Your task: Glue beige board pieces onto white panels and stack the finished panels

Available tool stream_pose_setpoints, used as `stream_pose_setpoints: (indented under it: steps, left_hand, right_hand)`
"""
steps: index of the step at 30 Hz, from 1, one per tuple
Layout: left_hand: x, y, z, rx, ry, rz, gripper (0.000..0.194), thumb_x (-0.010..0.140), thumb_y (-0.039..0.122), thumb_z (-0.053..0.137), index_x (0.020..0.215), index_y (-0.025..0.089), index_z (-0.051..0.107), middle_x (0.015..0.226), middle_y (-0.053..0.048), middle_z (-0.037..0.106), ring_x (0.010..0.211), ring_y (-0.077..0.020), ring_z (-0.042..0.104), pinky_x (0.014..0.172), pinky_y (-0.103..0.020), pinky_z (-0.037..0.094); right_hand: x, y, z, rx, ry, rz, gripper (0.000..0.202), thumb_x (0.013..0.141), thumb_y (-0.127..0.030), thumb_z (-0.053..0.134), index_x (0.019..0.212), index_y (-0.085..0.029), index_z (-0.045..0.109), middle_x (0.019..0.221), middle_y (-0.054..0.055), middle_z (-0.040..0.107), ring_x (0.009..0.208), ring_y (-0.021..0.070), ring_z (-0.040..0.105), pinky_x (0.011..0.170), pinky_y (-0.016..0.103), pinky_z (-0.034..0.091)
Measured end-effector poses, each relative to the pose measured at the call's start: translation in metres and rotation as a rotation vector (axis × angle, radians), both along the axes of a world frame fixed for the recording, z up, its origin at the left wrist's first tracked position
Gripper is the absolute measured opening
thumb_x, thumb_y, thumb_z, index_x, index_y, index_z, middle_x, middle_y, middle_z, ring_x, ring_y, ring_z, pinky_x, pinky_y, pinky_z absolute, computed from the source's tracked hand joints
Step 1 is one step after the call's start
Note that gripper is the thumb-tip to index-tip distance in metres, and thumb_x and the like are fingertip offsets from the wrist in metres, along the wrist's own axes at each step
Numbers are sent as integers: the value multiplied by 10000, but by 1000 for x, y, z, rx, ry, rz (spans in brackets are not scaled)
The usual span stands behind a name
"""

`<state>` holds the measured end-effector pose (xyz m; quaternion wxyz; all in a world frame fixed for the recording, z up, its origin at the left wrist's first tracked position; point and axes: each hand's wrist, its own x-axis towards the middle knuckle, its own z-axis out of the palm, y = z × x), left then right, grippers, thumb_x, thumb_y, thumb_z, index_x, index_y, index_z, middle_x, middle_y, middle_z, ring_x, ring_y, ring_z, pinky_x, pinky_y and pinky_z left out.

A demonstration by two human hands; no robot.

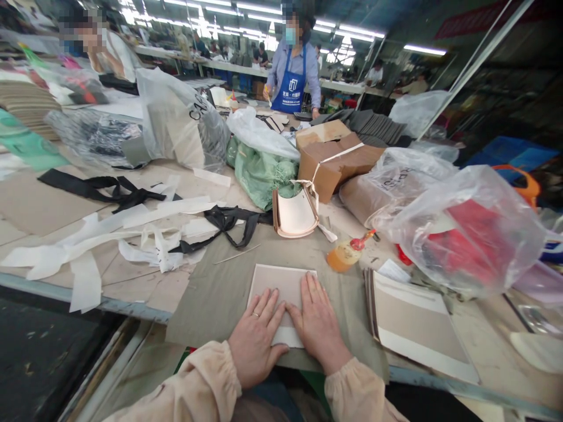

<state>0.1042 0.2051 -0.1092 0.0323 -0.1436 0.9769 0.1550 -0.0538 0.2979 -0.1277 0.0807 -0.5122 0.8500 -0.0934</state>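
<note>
A beige panel with pale edges [281, 281] lies on a grey-green sheet [206, 310] at the table's front edge. My left hand [257, 340] rests palm down over the panel's left side, fingers extended and a ring on one of them. Flat on its right side is my right hand [319, 319], its fingers stretched away from me. The two hands nearly meet over the middle. Beyond the panel, to the right, an orange glue bottle with a red nozzle [345, 255] leans on the table. A stack of similar larger panels [417, 322] lies to the right.
White strips [88, 234] and black strips [233, 225] spread across the left. Behind stand curved pieces tied together [297, 214], a brown package [329, 167], a green bag [264, 173] and clear plastic bags [475, 234]. A person in a blue apron [292, 82] stands across the table.
</note>
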Motion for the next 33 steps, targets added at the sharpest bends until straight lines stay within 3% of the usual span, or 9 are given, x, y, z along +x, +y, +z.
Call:
stream_pose_setpoints:
  steps: [4,8,14,20,26,33]
  left_hand:
    - [-1,4,6,12,15,34,733,822,564,442,1395,128,301,1490,-169,156,1375,-308,88,1101,-458,152]
    - [-20,4,8,4,17,108,776,829,638,334,1360,73,358,1466,-198,219,1368,-314,129,1099,-443,157]
    - [-52,-38,-6,-33,54,-5,824,819,677,271,1369,67,334,1464,-205,220,1366,-321,130,1096,-454,140]
    - [-67,-71,-12,-84,54,-88,745,833,594,382,1387,101,305,1472,-209,190,1366,-332,106,1085,-476,165]
    - [-45,-67,-7,-159,3,-25,731,835,539,425,1374,57,323,1458,-224,213,1358,-339,136,1077,-475,214]
    - [-2,-53,-16,-318,15,62,646,847,429,451,1331,7,385,1422,-224,296,1321,-317,279,1046,-444,315]
  right_hand:
    - [1,3,-8,7,78,-7,693,899,-496,331,1397,-19,257,1471,162,163,1361,249,109,1086,433,190]
    - [1,2,-14,11,131,-6,678,897,-474,333,1383,-4,285,1468,168,174,1354,261,130,1078,441,201]
    - [1,-1,-12,71,148,9,647,886,-428,349,1377,-10,309,1464,163,191,1352,263,141,1077,430,204]
    - [6,-6,-9,59,127,-73,657,901,-456,318,1384,-12,291,1467,171,177,1354,263,135,1080,431,181]
    - [4,-4,-4,17,52,-64,679,893,-497,337,1397,-46,277,1472,144,172,1360,240,122,1092,411,151]
    - [8,-3,0,-55,-32,-62,574,905,-380,379,1378,-59,327,1453,149,232,1348,243,174,1098,429,129]
